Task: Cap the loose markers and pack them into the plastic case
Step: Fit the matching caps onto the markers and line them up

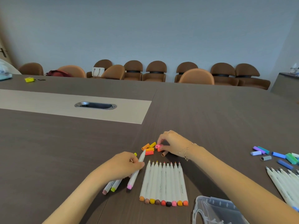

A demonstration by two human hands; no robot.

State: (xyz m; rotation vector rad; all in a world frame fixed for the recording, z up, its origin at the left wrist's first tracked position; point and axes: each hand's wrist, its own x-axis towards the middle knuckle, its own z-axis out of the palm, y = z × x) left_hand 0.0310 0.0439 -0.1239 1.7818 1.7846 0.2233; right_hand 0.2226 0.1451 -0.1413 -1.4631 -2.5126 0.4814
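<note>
Sat on dark wood-grain conference table [210,118], everything.
Lay open, clear plastic case [215,210], near edge, below right wrist; nothing packed.
Lay in row, nine uncapped markers [163,181], just right of left grip.
Clenched round several markers, left hand [124,165]; pink-ended marker [136,172] poking out, bare tip toward caps.
Pinched pink cap [157,146], right hand [171,143], amid warm-coloured loose caps [148,148].
Risks, as judgement: wrong-colour cap; bare tip inking fingers; bundle slipping from overfull left grip; caps rolling off.
</note>
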